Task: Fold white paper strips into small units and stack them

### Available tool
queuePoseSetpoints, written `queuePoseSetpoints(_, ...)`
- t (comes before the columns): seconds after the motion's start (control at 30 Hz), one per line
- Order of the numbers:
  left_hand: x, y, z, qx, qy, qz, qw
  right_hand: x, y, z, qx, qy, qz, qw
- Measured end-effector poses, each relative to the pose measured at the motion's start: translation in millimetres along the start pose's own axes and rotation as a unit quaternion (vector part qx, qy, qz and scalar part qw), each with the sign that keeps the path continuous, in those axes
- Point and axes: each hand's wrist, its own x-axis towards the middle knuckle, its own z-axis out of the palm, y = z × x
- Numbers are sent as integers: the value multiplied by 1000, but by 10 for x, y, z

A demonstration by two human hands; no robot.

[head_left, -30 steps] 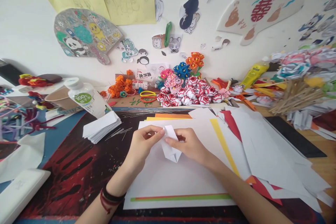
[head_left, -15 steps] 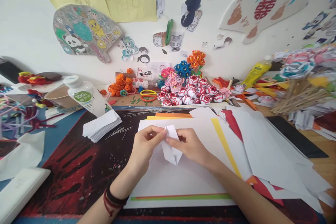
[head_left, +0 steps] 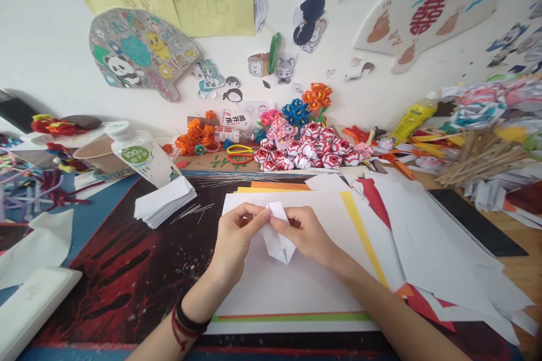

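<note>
A small piece of folded white paper is held between both hands over the large white sheets. My left hand pinches its upper left edge between thumb and fingers. From the other side, my right hand grips it, with the thumb lying across the front face. The paper's lower end comes to a creased point that hangs below the fingers. Some fingertips of both hands are hidden behind the paper.
To the left lie a stack of white paper strips and thin wires, with a white bottle behind. Red-and-white paper flowers sit at the back. Loose white sheets spread on the right.
The view has shifted very slightly. My right thumb has slid a little higher on the folded paper; both hands keep their hold.
</note>
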Motion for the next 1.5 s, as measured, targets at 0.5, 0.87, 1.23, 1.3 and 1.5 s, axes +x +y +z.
queuePoseSetpoints(0.5,40,59,-89,190,-8,97,977,-22,-53,-33,5,-15,7,1000)
queuePoseSetpoints(0.87,33,60,-116,201,-15,106,974,-24,-31,-43,64,-30,20,997)
queuePoseSetpoints(1.23,20,104,-106,218,-28,137,966,-21,-74,-50,86,-31,35,995)
queuePoseSetpoints(1.3,13,100,-107,234,-23,155,960,-18,-77,-46,80,-29,35,996)
queuePoseSetpoints(1.5,16,70,-99,272,-4,179,946,-25,-86,-38,70,-31,42,996)
